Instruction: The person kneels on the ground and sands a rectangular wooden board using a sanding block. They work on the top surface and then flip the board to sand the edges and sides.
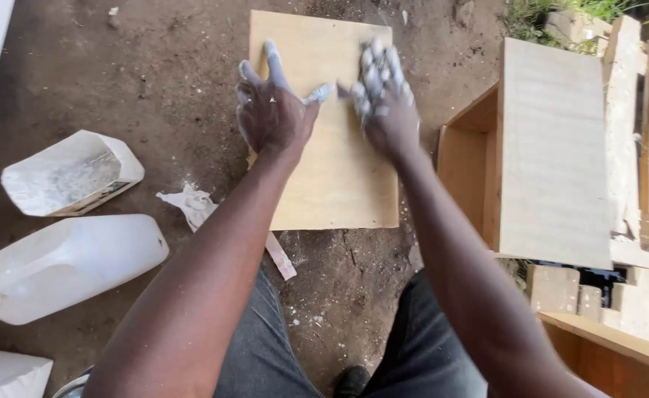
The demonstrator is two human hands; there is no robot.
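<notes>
The flat pale rectangular wooden board [324,147] lies on the dirt ground beside an open wooden box [531,169]. The left hand [273,110] presses it with spread fingers; the right hand [383,99], blurred, seems closed around something white. Steady pressure and even strokes would serve best.

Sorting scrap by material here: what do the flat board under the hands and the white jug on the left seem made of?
Flat board: apparently plywood or similar wood sheet, pale tan, unfinished matte, faint grain. White jug: likely translucent plastic, smooth and slightly glossy, moulded with rounded corners.
</notes>
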